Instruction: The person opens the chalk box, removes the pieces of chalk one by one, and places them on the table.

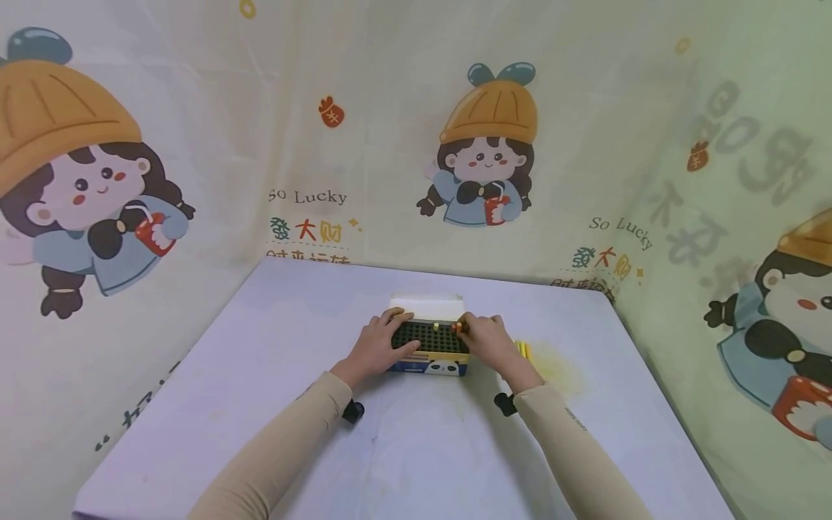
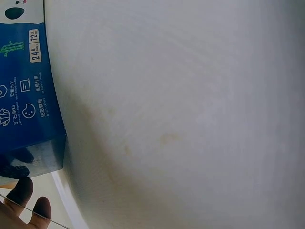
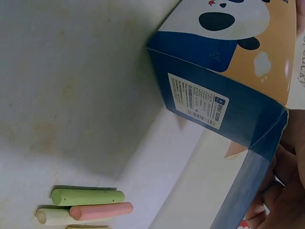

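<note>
A blue and yellow chalk box with a panda on its front stands on the table, lid folded back. Inside is a black holed tray. My left hand grips the box's left end, thumb along the near rim and fingers at the far side. Over the right end, my right hand pinches an orange chalk stick at the tray's holes. One pale yellow chalk stick stands upright in the tray. The right wrist view hides the fingertips behind the box.
Right of the box, partly behind my right wrist, lie yellow chalk sticks. The right wrist view shows a green stick, a pink stick and a white one on the table. A printed curtain surrounds the table.
</note>
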### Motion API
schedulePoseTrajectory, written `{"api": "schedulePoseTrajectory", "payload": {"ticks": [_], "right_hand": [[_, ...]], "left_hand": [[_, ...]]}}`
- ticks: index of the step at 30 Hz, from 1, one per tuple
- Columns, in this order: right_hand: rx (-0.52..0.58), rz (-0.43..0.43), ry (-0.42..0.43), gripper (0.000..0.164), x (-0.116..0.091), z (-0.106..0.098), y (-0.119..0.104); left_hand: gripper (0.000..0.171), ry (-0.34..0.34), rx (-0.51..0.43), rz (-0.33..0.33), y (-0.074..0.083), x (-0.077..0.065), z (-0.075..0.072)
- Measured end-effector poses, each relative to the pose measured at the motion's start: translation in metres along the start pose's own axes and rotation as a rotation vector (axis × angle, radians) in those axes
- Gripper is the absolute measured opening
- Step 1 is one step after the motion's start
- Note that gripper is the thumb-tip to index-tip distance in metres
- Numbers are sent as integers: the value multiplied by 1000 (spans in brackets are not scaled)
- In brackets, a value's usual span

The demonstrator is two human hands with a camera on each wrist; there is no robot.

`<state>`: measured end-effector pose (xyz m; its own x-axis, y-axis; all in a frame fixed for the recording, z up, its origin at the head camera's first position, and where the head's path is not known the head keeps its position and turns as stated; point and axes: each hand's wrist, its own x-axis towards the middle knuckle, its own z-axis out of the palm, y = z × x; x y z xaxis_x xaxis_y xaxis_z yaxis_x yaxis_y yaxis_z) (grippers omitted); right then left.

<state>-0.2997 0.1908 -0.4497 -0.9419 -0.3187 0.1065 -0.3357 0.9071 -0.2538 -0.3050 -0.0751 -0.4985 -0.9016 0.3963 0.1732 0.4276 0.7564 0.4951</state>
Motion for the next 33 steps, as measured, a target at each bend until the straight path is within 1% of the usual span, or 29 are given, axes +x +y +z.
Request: {"api": "schedulePoseTrajectory", "payload": {"ticks": [3, 6, 8, 14, 23, 30, 33], "right_hand": [[7, -14, 4, 14, -1, -1, -1], [6, -25, 7, 14, -2, -2, -2], [2, -32, 13, 14, -2, -3, -2], [7, -16, 3, 15, -1, -1, -1], [39, -3, 4, 20, -2, 1, 0], [36, -25, 13, 9, -1, 0, -3], [42, -23, 12, 9, -2, 0, -4]], "left_hand": [[76, -7, -3, 0, 1, -1, -1], [76, -12, -1, -4, 2, 0, -2], [76, -15, 3, -7, 2, -1, -3], [76, -22, 4, -11, 4, -1, -4], [77, -5, 4, -9, 2, -1, 0], [76, -2, -15, -5, 2, -2, -2], [76, -7, -12, -8, 2, -2, -3]]}}
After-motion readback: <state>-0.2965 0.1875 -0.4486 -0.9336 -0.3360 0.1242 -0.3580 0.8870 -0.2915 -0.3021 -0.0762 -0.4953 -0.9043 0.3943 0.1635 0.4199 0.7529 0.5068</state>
